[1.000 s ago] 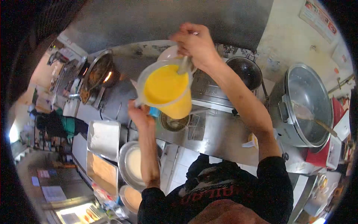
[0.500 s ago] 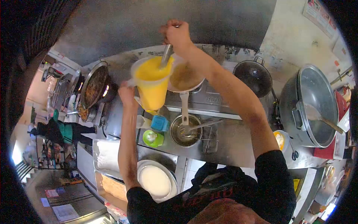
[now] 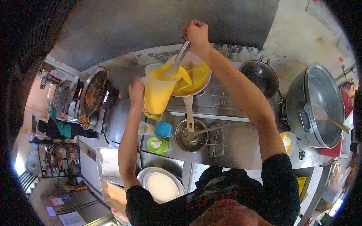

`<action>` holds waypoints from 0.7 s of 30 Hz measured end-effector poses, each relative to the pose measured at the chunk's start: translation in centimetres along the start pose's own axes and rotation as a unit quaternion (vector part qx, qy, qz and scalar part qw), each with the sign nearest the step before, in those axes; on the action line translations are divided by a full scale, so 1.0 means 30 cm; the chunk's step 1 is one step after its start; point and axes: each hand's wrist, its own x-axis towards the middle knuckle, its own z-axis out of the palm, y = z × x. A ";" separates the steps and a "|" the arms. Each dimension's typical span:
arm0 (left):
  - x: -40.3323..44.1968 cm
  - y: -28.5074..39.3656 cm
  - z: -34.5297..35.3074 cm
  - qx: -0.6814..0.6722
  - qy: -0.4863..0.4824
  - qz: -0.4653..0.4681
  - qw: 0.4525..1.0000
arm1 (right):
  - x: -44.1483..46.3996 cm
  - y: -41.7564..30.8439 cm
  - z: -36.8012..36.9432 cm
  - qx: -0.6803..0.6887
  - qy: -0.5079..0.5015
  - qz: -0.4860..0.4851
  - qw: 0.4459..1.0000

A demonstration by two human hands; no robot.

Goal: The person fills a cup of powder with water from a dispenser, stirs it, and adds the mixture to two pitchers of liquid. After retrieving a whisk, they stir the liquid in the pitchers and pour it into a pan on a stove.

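Observation:
My left hand (image 3: 136, 90) grips the handle of a translucent plastic jug (image 3: 158, 98) full of yellow liquid. The jug tilts to the right, and a yellow stream runs from its lip into a frying pan (image 3: 194, 77) on the stove. Yellow liquid covers much of the pan's floor. Above the jug, my right hand (image 3: 197, 34) is closed on the handle of a metal whisk (image 3: 182, 52), whose wires dip into the jug at its mouth. The pan's pale handle (image 3: 189, 109) points toward me, over a metal bowl (image 3: 191, 135) holding utensils.
Right of the stove stand a dark wok (image 3: 259, 79) and a large metal pot (image 3: 298, 109) with a paddle. Nearer are a blue container (image 3: 164, 129), a green container (image 3: 157, 145), scissors (image 3: 300, 150) and a pale-filled basin (image 3: 160, 186). Another person (image 3: 64, 129) stands far left.
The jug has shifted right and tipped, and yellow liquid now pours into the pan. My right hand has moved right with the whisk, which leans more.

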 end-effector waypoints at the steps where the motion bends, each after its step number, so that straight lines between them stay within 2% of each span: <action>1: -0.013 0.025 0.001 -0.032 -0.002 -0.035 0.999 | 0.005 -0.003 0.007 0.012 0.015 -0.002 1.000; 4: 0.045 -0.014 -0.005 0.106 -0.019 0.120 0.987 | 0.018 -0.008 0.017 0.018 0.048 -0.016 0.999; 7: 0.015 0.055 0.000 0.037 -0.004 0.037 0.999 | 0.037 -0.003 0.006 0.004 0.065 -0.034 0.997; 10: 0.028 0.089 0.001 0.088 -0.029 0.036 0.995 | 0.059 -0.009 -0.022 -0.002 0.061 -0.043 0.997; 13: 0.094 0.059 0.030 0.094 -0.035 0.041 0.994 | 0.067 -0.019 -0.053 0.004 0.071 -0.052 0.996; 16: 0.151 0.042 0.049 0.189 -0.024 0.104 0.976 | 0.073 -0.024 -0.088 0.027 0.099 -0.055 0.993; 21: 0.125 0.104 0.083 0.276 -0.011 0.128 0.953 | 0.107 0.000 -0.173 0.036 0.115 -0.065 0.990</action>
